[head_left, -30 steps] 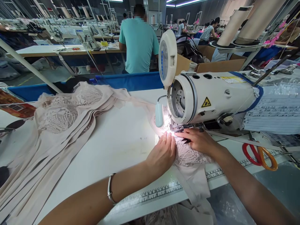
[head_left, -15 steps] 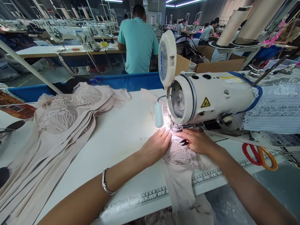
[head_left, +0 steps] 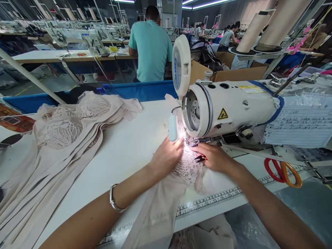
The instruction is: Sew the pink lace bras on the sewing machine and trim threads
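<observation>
A beige lace bra piece (head_left: 184, 165) lies under the lit needle area of a white sewing machine (head_left: 230, 103). My left hand (head_left: 167, 155) is at its left edge, fingers curled together on the cloth close to the small lamp (head_left: 173, 128). On the other side, my right hand (head_left: 214, 157) rests with its forefinger reaching toward the presser foot. Small thread snips (head_left: 199, 158) are tucked in its palm, dark blades pointing left. The lace piece's plain fabric tail (head_left: 158, 207) drapes over the table's front edge. The needle point itself is lost in glare.
Stacked beige lace garments (head_left: 64, 131) cover the table's left side. Red-and-orange-handled scissors (head_left: 282, 171) lie at right, by a printed ruler strip (head_left: 223, 197). Thread cones (head_left: 251, 33) stand above the machine. A person in a teal shirt (head_left: 150, 50) sits ahead, back turned.
The lace piece has turned, its fabric tail swinging left toward me. My left hand has shifted slightly left and its fingers have curled. The right hand stays beside the presser foot with the snips.
</observation>
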### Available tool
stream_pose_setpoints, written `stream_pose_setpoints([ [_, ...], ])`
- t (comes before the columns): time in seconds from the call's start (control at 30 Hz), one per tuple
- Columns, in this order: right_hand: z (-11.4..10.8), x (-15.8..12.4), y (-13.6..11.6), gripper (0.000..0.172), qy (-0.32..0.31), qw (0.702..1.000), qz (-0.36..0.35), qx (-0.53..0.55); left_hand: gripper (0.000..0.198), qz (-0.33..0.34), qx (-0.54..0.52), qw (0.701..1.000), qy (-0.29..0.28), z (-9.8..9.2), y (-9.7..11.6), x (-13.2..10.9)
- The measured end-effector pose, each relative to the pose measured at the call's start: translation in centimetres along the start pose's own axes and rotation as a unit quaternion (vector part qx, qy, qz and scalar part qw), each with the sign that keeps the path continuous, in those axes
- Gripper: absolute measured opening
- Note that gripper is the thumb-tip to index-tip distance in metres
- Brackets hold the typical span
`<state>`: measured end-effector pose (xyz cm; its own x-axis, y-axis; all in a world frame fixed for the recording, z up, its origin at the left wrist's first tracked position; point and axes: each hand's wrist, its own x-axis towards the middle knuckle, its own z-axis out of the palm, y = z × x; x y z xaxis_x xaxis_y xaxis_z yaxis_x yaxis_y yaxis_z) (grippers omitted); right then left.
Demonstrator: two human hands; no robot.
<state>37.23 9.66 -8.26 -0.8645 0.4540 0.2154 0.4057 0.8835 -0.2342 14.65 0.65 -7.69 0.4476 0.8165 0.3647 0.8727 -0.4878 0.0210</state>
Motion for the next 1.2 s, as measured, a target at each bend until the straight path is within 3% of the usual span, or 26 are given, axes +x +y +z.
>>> stream_pose_setpoints([
  [0.1,0.2,-0.1,0.4,0.058,0.0,1.0,-0.008,0.019,0.021,-0.013,-0.096,0.995,0.005,0.3,2.0,-0.2],
  [0.2,0.3,-0.3,0.7,0.052,0.02,0.999,-0.018,0.042,0.018,-0.011,-0.129,0.991,-0.017,0.3,2.9,-0.5],
  [0.43,-0.1,-0.4,0.5,0.028,0.067,0.994,-0.064,0.056,0.026,0.017,-0.199,0.979,-0.031,0.3,1.3,-0.4],
  [0.57,0.1,-0.2,0.6,0.03,0.081,0.989,-0.116,0.044,0.027,0.014,-0.227,0.973,-0.027,0.4,0.0,-0.2],
  [0.77,0.3,-0.1,0.7,0.039,0.087,0.987,-0.132,0.011,0.033,0.028,-0.2,0.979,-0.032,0.3,-1.6,0.1],
  [0.93,0.2,0.0,0.3,0.053,0.065,0.992,-0.106,-0.009,0.032,0.024,-0.129,0.991,-0.025,0.5,-1.4,0.1],
  [1.07,0.2,-0.1,0.4,0.048,0.077,0.988,-0.133,0.01,0.031,0.065,-0.098,0.993,-0.026,0.5,-1.1,0.1],
  [1.2,0.3,-0.1,0.5,0.041,0.09,0.985,-0.142,0.024,0.024,0.063,-0.084,0.994,-0.023,0.4,-1.0,0.0],
])
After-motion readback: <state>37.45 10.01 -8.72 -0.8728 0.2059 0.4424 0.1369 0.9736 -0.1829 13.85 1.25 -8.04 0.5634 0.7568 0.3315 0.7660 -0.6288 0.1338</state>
